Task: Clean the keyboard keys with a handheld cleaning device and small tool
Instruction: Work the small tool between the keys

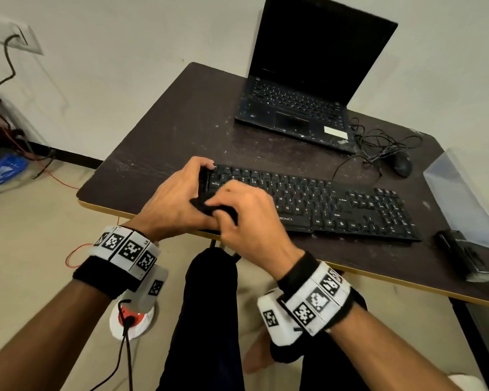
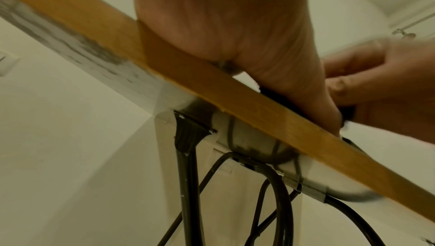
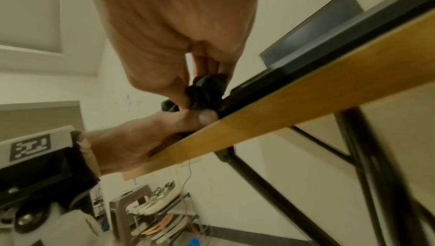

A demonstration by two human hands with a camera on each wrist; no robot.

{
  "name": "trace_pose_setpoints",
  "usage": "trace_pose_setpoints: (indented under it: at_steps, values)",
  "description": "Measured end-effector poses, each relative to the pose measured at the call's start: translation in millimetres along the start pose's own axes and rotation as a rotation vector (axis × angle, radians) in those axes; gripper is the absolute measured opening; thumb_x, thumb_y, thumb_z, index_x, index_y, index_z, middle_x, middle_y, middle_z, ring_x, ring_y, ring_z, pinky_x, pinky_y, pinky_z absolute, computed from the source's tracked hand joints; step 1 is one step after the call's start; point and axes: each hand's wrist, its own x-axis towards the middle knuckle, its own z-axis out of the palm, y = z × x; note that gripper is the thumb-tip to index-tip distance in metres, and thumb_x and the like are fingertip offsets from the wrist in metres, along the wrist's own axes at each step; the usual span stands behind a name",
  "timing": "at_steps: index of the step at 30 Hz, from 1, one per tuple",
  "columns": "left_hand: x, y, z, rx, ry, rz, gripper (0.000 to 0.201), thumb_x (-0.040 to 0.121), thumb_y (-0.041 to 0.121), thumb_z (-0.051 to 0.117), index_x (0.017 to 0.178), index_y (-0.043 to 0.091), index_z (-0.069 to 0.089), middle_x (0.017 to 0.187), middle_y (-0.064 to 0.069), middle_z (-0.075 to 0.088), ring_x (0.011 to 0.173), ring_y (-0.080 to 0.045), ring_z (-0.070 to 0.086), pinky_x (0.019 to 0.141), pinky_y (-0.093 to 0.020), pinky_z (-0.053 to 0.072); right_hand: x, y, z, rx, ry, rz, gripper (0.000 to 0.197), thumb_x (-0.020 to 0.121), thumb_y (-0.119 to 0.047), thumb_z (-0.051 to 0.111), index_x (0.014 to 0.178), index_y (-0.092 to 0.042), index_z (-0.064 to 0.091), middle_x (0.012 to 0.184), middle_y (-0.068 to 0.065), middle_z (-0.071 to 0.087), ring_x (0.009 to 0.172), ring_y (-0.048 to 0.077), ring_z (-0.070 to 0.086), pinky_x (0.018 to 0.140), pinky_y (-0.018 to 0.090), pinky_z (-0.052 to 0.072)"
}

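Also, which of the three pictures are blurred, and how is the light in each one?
Head view: sharp and evenly lit, edges bent by the wide lens. Left wrist view: dim, the right hand smeared by motion. Right wrist view: dim, the table edge soft.

Dim, even indoor light; wrist views blurred, edges warped.

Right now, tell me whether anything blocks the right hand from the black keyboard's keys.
Nothing visible does: the right hand grips a small black object directly over the black keyboard, whose left end the left hand holds.
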Motion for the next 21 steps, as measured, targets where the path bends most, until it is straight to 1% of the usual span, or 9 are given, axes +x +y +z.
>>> trace_pose_setpoints:
  at_steps: [2,5,7,10,13,15,16,18,21]
  values:
    - [-1,-3,-2,0.000,-0.018,0.001,0.097,0.052,0.056,0.072,0.138,0.040,0.032,0.113,0.012,0.059,0.099,-0.009,0.061,0.086,-0.040,0.054,15,-8,6,0.012,-0.064,-0.020,0.025,0.081,-0.001,0.068,0.098,-0.013,0.083,0.098,0.002,0.074,0.095,0.024,0.070,0.088,0.041,0.057]
    - [1,-1,0,-0.021,-0.001,-0.029,0.105,0.045,0.062,0.083,0.136,0.042,0.033,0.117,0.013,0.060,0.103,-0.008,0.061,0.090,-0.039,0.054,14,5,-11,-0.095,-0.147,0.003,0.024,0.085,-0.006,0.070,0.102,-0.016,0.083,0.100,0.002,0.074,0.098,0.026,0.070,0.088,0.043,0.057]
    - [3,-1,1,-0.018,-0.002,-0.042,0.118,0.036,0.071,0.092,0.135,0.044,0.034,0.124,0.015,0.058,0.110,-0.008,0.061,0.096,-0.038,0.054,8,21,-28,-0.162,-0.119,0.084,0.023,0.086,-0.006,0.073,0.103,-0.017,0.083,0.102,0.000,0.075,0.099,0.025,0.070,0.091,0.043,0.057]
    - [2,-2,0,-0.011,-0.004,-0.050,0.121,0.034,0.073,0.094,0.134,0.044,0.033,0.128,0.015,0.056,0.114,-0.010,0.059,0.099,-0.040,0.053,3,34,-39,-0.180,-0.072,0.171,0.023,0.085,-0.006,0.076,0.103,-0.018,0.083,0.103,-0.003,0.076,0.100,0.020,0.071,0.095,0.040,0.057]
    - [2,-1,2,-0.007,0.009,-0.025,0.107,0.045,0.066,0.089,0.134,0.042,0.034,0.122,0.014,0.059,0.108,-0.010,0.061,0.092,-0.039,0.054,20,11,-18,-0.132,-0.085,0.097,0.023,0.081,-0.005,0.072,0.097,-0.017,0.083,0.100,0.000,0.075,0.095,0.024,0.070,0.088,0.040,0.056]
    - [1,-2,2,-0.006,0.025,-0.013,0.087,0.059,0.053,0.077,0.135,0.040,0.035,0.114,0.013,0.063,0.103,-0.014,0.064,0.089,-0.042,0.054,33,-13,0,-0.114,-0.183,0.027,0.020,0.077,-0.003,0.067,0.087,-0.014,0.080,0.095,0.003,0.072,0.092,0.029,0.068,0.081,0.045,0.056]
    - [1,-3,1,-0.010,0.028,-0.013,0.084,0.061,0.051,0.075,0.135,0.040,0.035,0.112,0.013,0.063,0.103,-0.014,0.065,0.088,-0.041,0.053,37,-16,2,-0.131,-0.222,0.000,0.019,0.077,-0.002,0.065,0.085,-0.013,0.078,0.094,0.004,0.071,0.091,0.030,0.067,0.080,0.047,0.056]
    - [2,-3,0,-0.029,0.014,-0.031,0.096,0.054,0.058,0.086,0.134,0.042,0.035,0.115,0.016,0.061,0.105,-0.010,0.063,0.089,-0.037,0.053,32,-3,-10,-0.177,-0.222,0.008,0.021,0.078,-0.002,0.067,0.089,-0.016,0.080,0.095,0.001,0.071,0.092,0.029,0.068,0.080,0.045,0.057]
    - [3,-2,-1,-0.019,-0.012,-0.050,0.119,0.037,0.069,0.097,0.134,0.043,0.033,0.128,0.018,0.055,0.113,-0.007,0.058,0.097,-0.034,0.050,0,31,-48,-0.240,-0.148,0.116,0.024,0.083,0.000,0.074,0.098,-0.016,0.083,0.100,-0.003,0.075,0.095,0.023,0.071,0.089,0.040,0.058]
